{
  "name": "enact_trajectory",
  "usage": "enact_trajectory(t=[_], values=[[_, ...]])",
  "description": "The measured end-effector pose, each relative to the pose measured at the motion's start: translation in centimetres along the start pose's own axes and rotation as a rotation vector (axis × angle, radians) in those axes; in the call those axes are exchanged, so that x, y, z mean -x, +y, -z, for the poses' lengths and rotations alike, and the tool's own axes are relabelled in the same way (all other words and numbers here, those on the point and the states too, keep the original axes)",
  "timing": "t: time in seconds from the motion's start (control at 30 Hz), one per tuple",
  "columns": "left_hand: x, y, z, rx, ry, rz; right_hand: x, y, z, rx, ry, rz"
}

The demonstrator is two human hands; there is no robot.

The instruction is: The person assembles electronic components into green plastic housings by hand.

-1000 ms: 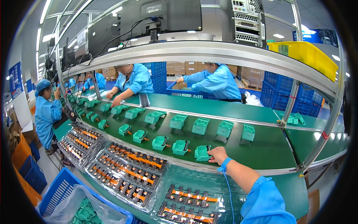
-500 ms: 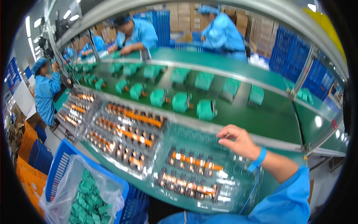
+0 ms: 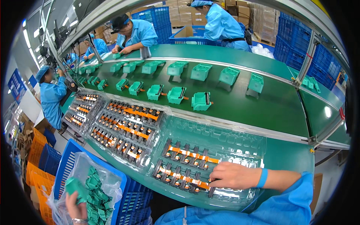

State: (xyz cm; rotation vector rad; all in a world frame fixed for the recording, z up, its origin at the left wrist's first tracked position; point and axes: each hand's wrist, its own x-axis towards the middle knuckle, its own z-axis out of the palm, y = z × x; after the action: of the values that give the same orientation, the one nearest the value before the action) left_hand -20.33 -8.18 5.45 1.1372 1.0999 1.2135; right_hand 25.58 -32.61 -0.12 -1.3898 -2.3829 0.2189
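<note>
At the lower left, my left hand (image 3: 76, 206) holds a green plastic housing (image 3: 76, 186) over the bag-lined blue crate (image 3: 123, 183). Loose green housings (image 3: 98, 198) fill that crate. My right hand (image 3: 234, 175) reaches into a clear plastic tray (image 3: 240, 153) on the table. Its fingers are closed on a slim black part (image 3: 211, 191) at the right end of the lower row; the fingertips are partly hidden. Two rows of black parts with orange ribbon strips (image 3: 191, 154) lie in this tray. A blue band circles my right wrist.
A green conveyor (image 3: 258, 112) runs behind the trays, carrying two lines of green housings (image 3: 201, 101). More filled trays (image 3: 123, 127) lie to the left. Several co-workers in blue stand beyond and at the far left. A metal post (image 3: 305, 63) rises at the right.
My right hand has come down from the conveyor's near edge into the tray, closing on a black part. My left hand has entered the view with a green housing.
</note>
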Motion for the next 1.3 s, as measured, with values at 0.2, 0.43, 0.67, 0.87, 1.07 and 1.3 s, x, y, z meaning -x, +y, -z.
enact_trajectory(t=[0.2,0.43,0.67,0.87,1.07,1.3], values=[[1.4,-1.8,-16.4,0.252,-0.634,0.401,0.0,0.1,-1.5,0.079,-0.053,0.007],[3.1,-5.4,-26.4,0.297,-0.926,0.596,2.1,0.4,-1.4,-0.223,0.34,-0.145],[3.6,-8.3,-30.0,0.115,-0.921,0.252,3.3,1.7,-1.3,-1.03,0.849,-0.75],[4.0,-8.8,-30.0,0.271,-0.829,0.428,4.1,3.0,-2.2,-1.509,0.72,-0.724],[6.2,-8.1,-30.0,0.003,-0.881,0.212,-0.5,0.0,-0.8,-1.579,0.196,-0.701],[4.9,-8.9,-29.0,0.165,-0.874,0.414,-3.5,1.4,-2.0,-1.68,0.534,-0.745]])
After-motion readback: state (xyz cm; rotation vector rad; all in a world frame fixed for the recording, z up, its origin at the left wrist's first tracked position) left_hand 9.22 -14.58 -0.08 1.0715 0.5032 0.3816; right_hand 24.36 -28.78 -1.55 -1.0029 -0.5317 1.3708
